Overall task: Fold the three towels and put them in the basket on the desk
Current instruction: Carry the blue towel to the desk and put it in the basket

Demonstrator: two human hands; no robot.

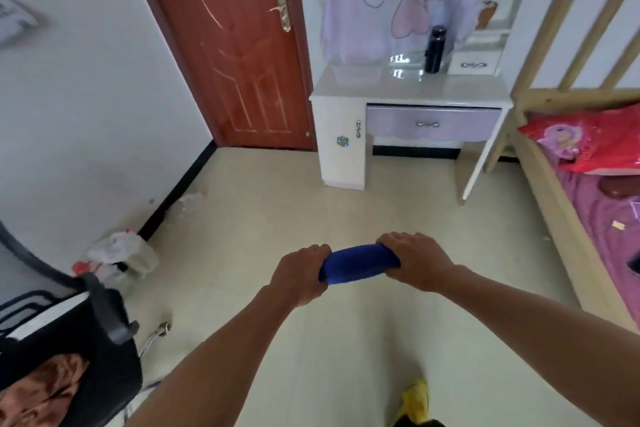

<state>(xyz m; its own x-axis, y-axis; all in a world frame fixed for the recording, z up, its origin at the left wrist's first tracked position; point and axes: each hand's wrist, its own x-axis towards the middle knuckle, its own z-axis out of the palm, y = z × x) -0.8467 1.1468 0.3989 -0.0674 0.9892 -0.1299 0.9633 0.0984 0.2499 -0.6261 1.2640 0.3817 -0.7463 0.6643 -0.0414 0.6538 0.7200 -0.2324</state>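
Blue and folded into a thick, compact bundle, the soft cloth towel (358, 263) hangs in the air in the near middle of the scene, above the pale cream tiled floor (294, 204). Its colour is a deep, even royal blue. The top surface bows upward in a smooth rounded hump, and stacked layers show as a darker line along its near edge. It lies roughly level, its long side running left to right.

The left hand (301, 274) grips the towel's left end with fingers curled over the top. The right hand (415, 260) grips the right end the same way, knuckles up. The two hands are apart, with the bare stretch of towel between them, and both forearms reach in from the near edge.

Well beyond, against the far wall, stands a white glossy desk with a lilac drawer (408, 90), with a tall black bottle (435, 50) upright on its top. A reddish-brown wooden door (235, 45) is left of the desk, and a pale wooden bed frame (554, 211) runs along the right.
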